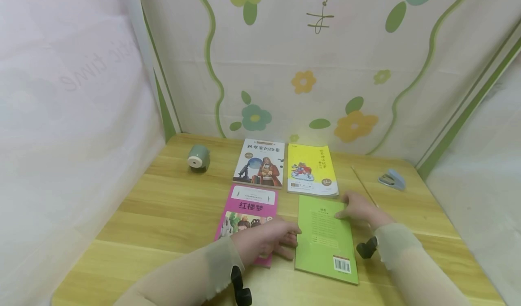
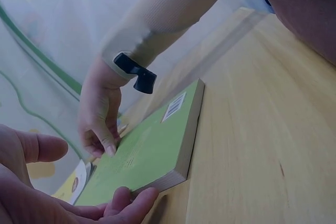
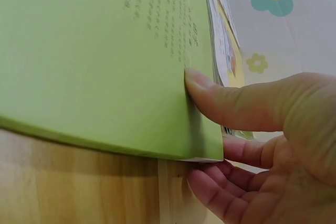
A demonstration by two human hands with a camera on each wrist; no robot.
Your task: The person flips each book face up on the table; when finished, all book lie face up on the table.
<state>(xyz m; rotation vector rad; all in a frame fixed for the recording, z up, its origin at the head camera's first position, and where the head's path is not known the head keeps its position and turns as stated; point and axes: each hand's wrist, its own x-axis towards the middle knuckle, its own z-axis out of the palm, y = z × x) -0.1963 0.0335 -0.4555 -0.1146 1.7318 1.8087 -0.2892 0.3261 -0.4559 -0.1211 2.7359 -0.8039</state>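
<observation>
A green book [image 1: 323, 240] lies with its barcode side up at the front right of the table. My right hand [image 1: 360, 208] pinches its right edge, thumb [image 3: 210, 90] on the cover and the other fingers curled at the edge and below. At the opposite edge is my left hand [image 1: 270, 240], its fingertips [image 2: 139, 203] against the book's side and its thumb raised off the cover. Under the left hand, partly hidden, lies a pink book [image 1: 254, 195] with a white title panel.
Behind are a white book [image 1: 262, 163] with a robed figure and a yellow book [image 1: 311, 168]. A green pencil sharpener [image 1: 198, 157] stands back left. At the right are a thin stick [image 1: 363, 184] and a light blue stapler [image 1: 392, 179]. Printed curtains surround the table [image 1: 150, 215].
</observation>
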